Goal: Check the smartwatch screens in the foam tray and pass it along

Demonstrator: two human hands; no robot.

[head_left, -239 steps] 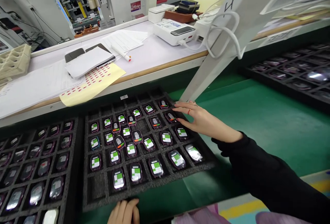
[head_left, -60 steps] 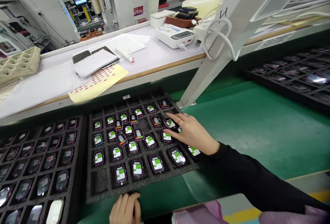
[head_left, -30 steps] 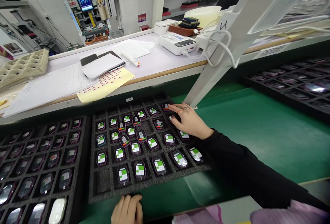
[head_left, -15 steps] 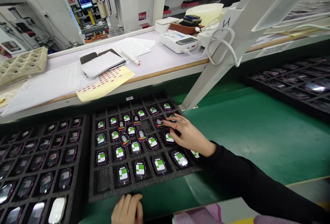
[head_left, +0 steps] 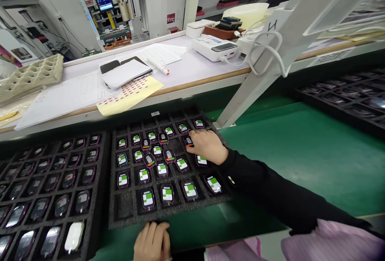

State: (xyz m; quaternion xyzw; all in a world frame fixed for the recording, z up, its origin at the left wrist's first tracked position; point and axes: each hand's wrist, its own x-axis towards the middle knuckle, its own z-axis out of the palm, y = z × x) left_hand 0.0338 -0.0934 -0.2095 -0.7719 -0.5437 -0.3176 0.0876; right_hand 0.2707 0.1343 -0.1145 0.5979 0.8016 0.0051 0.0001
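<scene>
A dark foam tray (head_left: 123, 223) holds several smartwatches in its cells, most with green-and-white screens. Some watches, such as this smartwatch (head_left: 169, 155), show a dark screen with an orange-red strip and lie across the dividers. My right hand (head_left: 209, 146) is at the tray's right side, thumb and fingers closed about a dark-screened smartwatch (head_left: 188, 140); the hand covers part of it. Below the tray's front edge, my left hand (head_left: 152, 241) rests on the green surface (head_left: 198, 225) with its fingers curled together and nothing visible in them.
Another foam tray (head_left: 98, 197) of watches stands left, with a white device (head_left: 74, 236) in one cell. A third tray (head_left: 337, 110) sits far right. A white slanted post (head_left: 243, 96) rises behind the main tray. The shelf (head_left: 180, 80) above bears papers, phones and a white box.
My right hand has turned and its fingers have drawn in around the dark-screened smartwatch. The view has shifted slightly. My left hand stays by the tray's front edge.
</scene>
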